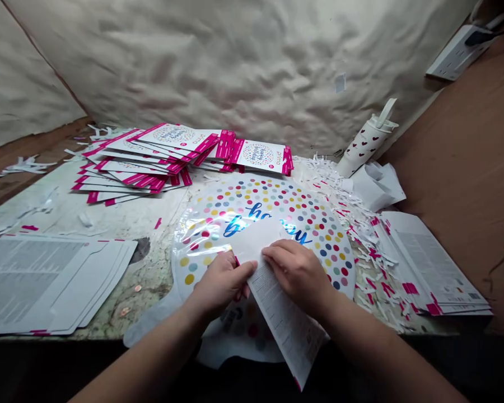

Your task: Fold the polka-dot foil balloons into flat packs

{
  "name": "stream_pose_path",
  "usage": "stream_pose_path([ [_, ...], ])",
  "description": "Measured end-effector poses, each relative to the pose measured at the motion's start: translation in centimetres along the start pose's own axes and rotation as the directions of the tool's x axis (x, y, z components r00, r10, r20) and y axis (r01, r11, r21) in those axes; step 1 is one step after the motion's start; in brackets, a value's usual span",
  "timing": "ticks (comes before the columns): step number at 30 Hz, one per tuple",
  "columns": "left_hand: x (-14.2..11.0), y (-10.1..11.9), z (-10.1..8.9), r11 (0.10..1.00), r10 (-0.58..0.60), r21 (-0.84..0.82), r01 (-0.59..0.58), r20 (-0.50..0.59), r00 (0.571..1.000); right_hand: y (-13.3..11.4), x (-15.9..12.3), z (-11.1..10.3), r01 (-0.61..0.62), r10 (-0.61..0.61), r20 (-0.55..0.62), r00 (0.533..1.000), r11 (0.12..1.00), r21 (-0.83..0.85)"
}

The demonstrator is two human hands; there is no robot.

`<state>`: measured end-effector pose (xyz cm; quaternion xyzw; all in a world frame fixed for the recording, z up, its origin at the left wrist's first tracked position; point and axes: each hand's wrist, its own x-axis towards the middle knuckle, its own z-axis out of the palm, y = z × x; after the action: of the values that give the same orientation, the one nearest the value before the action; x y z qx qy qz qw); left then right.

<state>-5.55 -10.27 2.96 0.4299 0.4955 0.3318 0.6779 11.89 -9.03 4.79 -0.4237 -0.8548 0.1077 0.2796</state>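
A round foil balloon [277, 210] with coloured dots and blue lettering lies flat on the table in front of me. Over its near half lies a white printed card sleeve [283, 316], back side up, hanging past the table's edge. My left hand [220, 282] pinches the sleeve's upper left edge, fingers closed on it. My right hand [300, 274] presses down on the sleeve's top, fingers curled over the card.
A spread pile of pink-edged printed sleeves [151, 159] lies at the back left. Flat white card blanks [46, 282] sit at the left, more blanks [434, 268] at the right. Paper scraps [361, 224] litter the right side. A heart-patterned bottle [367, 143] leans on the wall.
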Motion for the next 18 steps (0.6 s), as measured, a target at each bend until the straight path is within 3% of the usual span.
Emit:
stream_pose_path([
  [7, -0.6, -0.3, 1.0, 0.997, 0.070, 0.017, -0.070, -0.004, 0.998, -0.8, -0.2, 0.4, 0.000, 0.007, 0.045, 0.999, 0.991, -0.136],
  [12, -0.5, -0.3, 1.0, 0.999, 0.040, 0.025, -0.040, 0.016, 0.999, -0.4, -0.5, -0.4, -0.080, 0.080, 0.055, 0.995, 0.997, -0.002],
  [15, -0.6, 0.0, 1.4, 0.995, 0.046, 0.089, -0.046, -0.001, 0.999, -1.2, -0.8, -0.1, 0.020, -0.005, 0.094, 0.996, 0.986, -0.163],
  [18, -1.0, 0.3, 1.9, 0.987, 0.074, 0.144, -0.072, -0.012, 0.997, -1.6, -0.7, 0.2, 0.098, -0.058, 0.115, 0.992, 0.921, -0.376],
])
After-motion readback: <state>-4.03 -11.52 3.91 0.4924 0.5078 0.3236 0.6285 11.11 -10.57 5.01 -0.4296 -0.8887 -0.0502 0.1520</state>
